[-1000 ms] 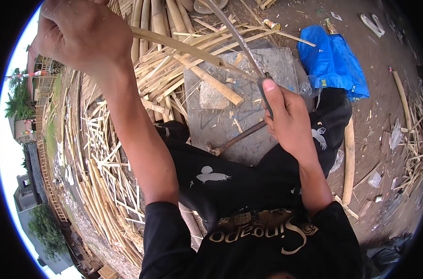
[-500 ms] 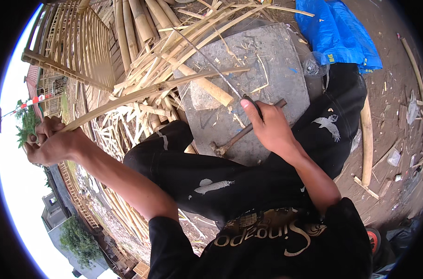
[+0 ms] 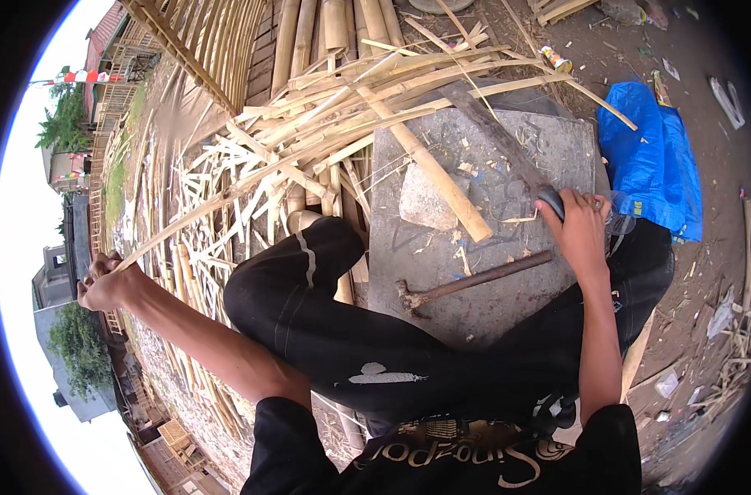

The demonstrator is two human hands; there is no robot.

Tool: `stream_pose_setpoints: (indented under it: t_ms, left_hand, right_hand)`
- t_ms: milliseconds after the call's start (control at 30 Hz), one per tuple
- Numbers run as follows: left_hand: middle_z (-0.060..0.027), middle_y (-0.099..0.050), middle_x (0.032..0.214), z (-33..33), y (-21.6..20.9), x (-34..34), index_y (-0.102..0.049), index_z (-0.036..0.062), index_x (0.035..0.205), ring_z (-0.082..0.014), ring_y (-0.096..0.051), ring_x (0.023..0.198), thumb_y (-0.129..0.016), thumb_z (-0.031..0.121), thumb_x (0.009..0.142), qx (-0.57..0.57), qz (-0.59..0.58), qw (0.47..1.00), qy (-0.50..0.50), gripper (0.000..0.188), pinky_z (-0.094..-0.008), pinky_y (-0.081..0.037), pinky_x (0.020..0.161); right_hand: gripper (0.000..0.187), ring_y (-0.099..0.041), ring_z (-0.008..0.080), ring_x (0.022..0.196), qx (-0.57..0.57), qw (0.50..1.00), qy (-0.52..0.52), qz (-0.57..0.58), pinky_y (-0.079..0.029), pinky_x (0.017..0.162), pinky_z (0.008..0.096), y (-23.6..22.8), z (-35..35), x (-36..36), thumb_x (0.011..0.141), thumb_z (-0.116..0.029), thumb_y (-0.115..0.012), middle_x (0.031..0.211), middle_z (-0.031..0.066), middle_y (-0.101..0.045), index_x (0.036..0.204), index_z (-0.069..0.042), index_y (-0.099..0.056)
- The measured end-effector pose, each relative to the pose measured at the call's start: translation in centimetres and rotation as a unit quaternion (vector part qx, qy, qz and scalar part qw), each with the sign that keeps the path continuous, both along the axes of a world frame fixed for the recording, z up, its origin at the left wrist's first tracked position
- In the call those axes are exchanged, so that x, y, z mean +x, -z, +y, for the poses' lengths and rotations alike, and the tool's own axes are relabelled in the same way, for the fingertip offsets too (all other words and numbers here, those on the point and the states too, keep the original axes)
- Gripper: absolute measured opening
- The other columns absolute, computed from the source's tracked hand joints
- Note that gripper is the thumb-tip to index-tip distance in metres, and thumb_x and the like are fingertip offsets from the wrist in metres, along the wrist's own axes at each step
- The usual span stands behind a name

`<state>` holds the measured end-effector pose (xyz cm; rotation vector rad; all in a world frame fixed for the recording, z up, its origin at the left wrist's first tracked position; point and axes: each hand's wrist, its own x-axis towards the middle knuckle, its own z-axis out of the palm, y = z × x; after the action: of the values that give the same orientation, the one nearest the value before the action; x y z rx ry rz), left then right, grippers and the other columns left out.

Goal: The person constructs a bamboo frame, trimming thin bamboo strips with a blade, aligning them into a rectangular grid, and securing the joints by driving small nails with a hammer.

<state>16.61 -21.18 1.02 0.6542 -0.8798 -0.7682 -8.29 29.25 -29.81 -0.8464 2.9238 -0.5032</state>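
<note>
Yard: an open-air bamboo workshop, by the look of it, with pale sky (image 3: 22, 280) at the left and bare brown earth (image 3: 689, 305) underfoot
Poles: thick bamboo poles (image 3: 336, 26) lie side by side at the far edge
Strips: a loose heap of split strips (image 3: 235, 181) sprawls beside the slab
Slab: low and grey, the slab (image 3: 396, 247) carries shavings (image 3: 468, 168) and a hammer (image 3: 482, 279)
Frame: a slatted frame (image 3: 181, 58) shows past the heap
Litter: offcuts (image 3: 726, 371) and plastic scraps (image 3: 666, 384) dot the dirt
Beyond: a leafy tree (image 3: 77, 338) and grey building (image 3: 87, 398)
</note>
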Motion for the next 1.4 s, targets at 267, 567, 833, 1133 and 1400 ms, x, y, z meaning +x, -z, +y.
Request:
stream_pose_setpoints:
  t_ms: [267, 567, 833, 1133, 1400]
  left_hand:
    - [-0.0018, -0.022, 0.052, -3.7, 4.5, 4.5, -0.026, 0.0145, 0.067, -0.0159, -0.018, 0.043, -0.025, 0.022, 0.104, 0.111, 0.053, 0.978, 0.168, 0.038, -0.0334, -0.023, 0.045]
    - [-0.0016, -0.024, 0.055, -2.7, 7.3, 1.2, -0.025, 0.0158, 0.066, -0.0165, -0.021, 0.045, -0.026, 0.023, 0.105, 0.132, 0.097, 0.956, 0.243, 0.04, -0.0327, -0.027, 0.048]
    - [-0.0032, -0.024, 0.055, -0.1, 7.4, -3.2, -0.022, 0.0158, 0.065, -0.0166, -0.02, 0.048, -0.022, 0.026, 0.109, 0.09, 0.033, 0.943, 0.318, 0.045, -0.0321, -0.027, 0.049]
    - [-0.0044, -0.02, 0.053, -2.9, 7.7, -0.2, -0.023, 0.0159, 0.062, -0.0175, -0.022, 0.049, -0.022, 0.033, 0.11, 0.108, 0.017, 0.975, 0.194, 0.051, -0.0317, -0.03, 0.051]
    - [-0.0043, -0.023, 0.053, -2.7, 7.8, 0.9, -0.023, 0.0148, 0.062, -0.0163, -0.02, 0.047, -0.03, 0.028, 0.112, 0.125, 0.02, 0.975, 0.184, 0.052, -0.031, -0.032, 0.053]
  right_hand:
    - [0.038, -0.058, 0.0335, 0.11, -0.391, 0.881, -0.051, -0.26, -0.04, 0.101, 0.0435, -10.9, -7.7, 0.8, 0.099, -0.035, -0.063, 0.118, 0.014, -0.066, 0.118, -0.001, -0.066]
    - [0.026, -0.061, 0.0332, 0.098, -0.078, 0.97, -0.218, -0.07, -0.041, 0.096, 0.0433, -15.6, -5.2, 2.3, 0.093, -0.026, -0.071, 0.099, 0.0112, -0.069, 0.107, -0.004, -0.068]
    - [0.058, -0.063, 0.0246, 0.112, -0.263, 0.901, -0.103, -0.329, -0.046, 0.1, 0.0402, -10.0, 1.8, -7.7, 0.088, -0.045, -0.078, 0.112, 0.0091, -0.071, 0.126, -0.003, -0.064]
    - [0.073, -0.071, 0.0393, 0.098, 0.082, 0.99, 0.086, 0.081, -0.055, 0.092, 0.0467, 5.5, 2.1, -26.7, 0.086, -0.062, -0.073, 0.102, 0.0241, -0.074, 0.109, 0.006, -0.068]
    - [0.091, -0.071, 0.0425, 0.084, 0.109, 0.979, 0.09, -0.147, -0.054, 0.079, 0.0511, 11.8, 4.1, -36.4, 0.081, -0.078, -0.065, 0.088, 0.0305, -0.071, 0.086, 0.013, -0.07]
